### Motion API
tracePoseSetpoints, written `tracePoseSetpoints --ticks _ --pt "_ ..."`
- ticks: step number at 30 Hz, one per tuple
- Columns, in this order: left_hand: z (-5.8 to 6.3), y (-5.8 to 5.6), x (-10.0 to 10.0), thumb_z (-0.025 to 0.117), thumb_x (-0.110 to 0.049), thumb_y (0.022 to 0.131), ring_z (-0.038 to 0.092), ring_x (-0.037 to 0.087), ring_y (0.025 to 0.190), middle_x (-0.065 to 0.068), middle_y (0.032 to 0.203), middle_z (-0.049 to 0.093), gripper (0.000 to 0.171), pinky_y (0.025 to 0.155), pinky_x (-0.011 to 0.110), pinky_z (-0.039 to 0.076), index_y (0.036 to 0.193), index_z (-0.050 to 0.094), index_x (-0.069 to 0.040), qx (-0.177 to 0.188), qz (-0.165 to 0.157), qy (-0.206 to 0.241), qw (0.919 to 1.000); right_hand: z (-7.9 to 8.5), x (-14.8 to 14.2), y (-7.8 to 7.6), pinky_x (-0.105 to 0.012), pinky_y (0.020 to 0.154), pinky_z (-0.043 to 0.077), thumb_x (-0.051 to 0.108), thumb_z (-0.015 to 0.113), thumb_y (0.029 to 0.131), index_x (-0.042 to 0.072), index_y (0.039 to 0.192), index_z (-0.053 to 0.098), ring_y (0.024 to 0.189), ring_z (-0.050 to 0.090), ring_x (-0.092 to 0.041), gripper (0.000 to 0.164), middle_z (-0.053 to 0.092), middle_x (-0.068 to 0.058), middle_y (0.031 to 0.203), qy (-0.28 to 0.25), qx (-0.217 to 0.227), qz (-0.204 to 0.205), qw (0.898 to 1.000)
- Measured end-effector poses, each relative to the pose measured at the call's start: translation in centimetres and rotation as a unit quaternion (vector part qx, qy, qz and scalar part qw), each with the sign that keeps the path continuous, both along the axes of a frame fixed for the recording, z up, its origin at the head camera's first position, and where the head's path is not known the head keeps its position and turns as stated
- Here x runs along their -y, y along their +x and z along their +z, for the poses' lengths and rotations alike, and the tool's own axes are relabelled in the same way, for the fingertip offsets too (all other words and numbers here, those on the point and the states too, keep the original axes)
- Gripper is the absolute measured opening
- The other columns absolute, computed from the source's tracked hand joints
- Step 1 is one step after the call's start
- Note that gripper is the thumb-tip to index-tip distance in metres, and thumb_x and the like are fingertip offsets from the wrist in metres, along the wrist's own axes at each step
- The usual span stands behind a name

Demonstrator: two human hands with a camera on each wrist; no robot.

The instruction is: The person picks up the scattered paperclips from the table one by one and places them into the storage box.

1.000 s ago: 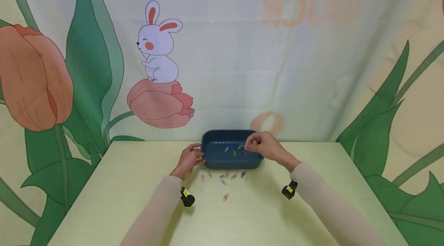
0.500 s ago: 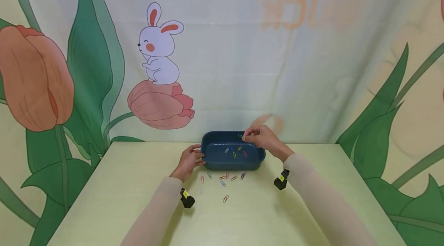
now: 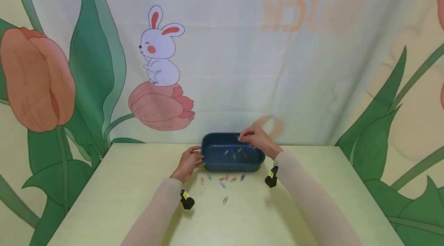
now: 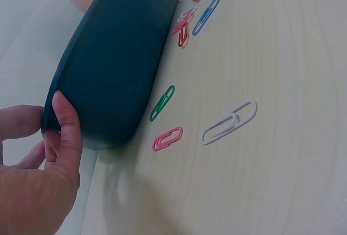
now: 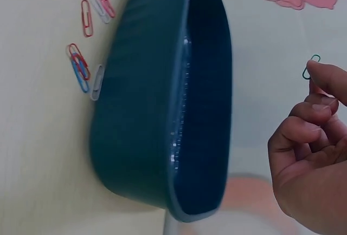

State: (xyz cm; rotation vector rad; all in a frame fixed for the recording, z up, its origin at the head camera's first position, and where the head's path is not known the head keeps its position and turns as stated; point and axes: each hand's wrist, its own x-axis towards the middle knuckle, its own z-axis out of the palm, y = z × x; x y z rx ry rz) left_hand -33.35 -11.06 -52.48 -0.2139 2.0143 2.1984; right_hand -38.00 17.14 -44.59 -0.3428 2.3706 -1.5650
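Note:
My left hand (image 3: 188,163) holds the left end of a dark blue plastic bin (image 3: 232,167). In the left wrist view its thumb lies on the bin's outer wall (image 4: 116,67), with fingers at the rim. My right hand (image 3: 258,140) is over the back right of the bin and pinches a small green paper clip (image 5: 311,66) between thumb and forefinger; its other fingers are curled. Inside the bin lie several paper clips, among them a white one (image 3: 226,152), yellow ones and a pink one (image 3: 244,155).
Several coloured paper clips lie on the pale table (image 3: 138,196) before the bin, including a green one (image 4: 162,103), a pink one (image 4: 167,138), a white one (image 4: 230,122) and a blue one (image 4: 206,17). A printed curtain (image 3: 229,64) hangs behind the table's back edge.
My right hand has moved left and toward the back over the bin, with the green paper clip still pinched. My left hand has stayed at the bin's left end.

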Motion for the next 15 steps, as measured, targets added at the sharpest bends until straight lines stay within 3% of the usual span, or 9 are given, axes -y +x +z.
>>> tracePoseSetpoints --ticks 3,10,15 --pt "0.0 0.0 -0.1 0.051 -0.002 0.097 0.058 0.026 0.098 0.019 0.124 0.048 0.047 0.089 0.037 0.057 0.143 0.043 -0.004 0.004 0.0 -0.003 1.0 -0.7 0.2 -0.2 -0.029 0.056 0.038 0.021 0.063 0.096 0.008 0.099 0.072 0.056 0.037 -0.015 0.016 0.059 -0.003 0.09 0.005 0.006 -0.005 1.0" --pt "-0.1 -0.3 0.2 0.049 -0.001 0.097 0.057 0.029 0.103 0.019 0.124 0.046 0.052 0.091 0.039 0.056 0.148 0.038 -0.001 0.007 -0.016 0.002 0.9999 -2.3 1.0 -0.9 -0.029 0.056 0.035 0.021 0.064 0.096 0.011 0.096 0.072 0.054 0.034 -0.015 0.013 0.056 -0.001 0.08 0.005 0.032 -0.021 0.999" --pt "-0.2 -0.3 0.2 0.05 0.0 0.096 0.058 0.029 0.1 0.018 0.12 0.047 0.053 0.086 0.036 0.058 0.147 0.038 0.0 0.01 -0.014 0.002 0.9999 -3.3 1.6 -1.0 -0.029 0.057 0.038 0.021 0.066 0.094 0.013 0.093 0.072 0.056 0.038 -0.014 0.011 0.064 -0.005 0.091 0.008 0.036 -0.042 0.998"
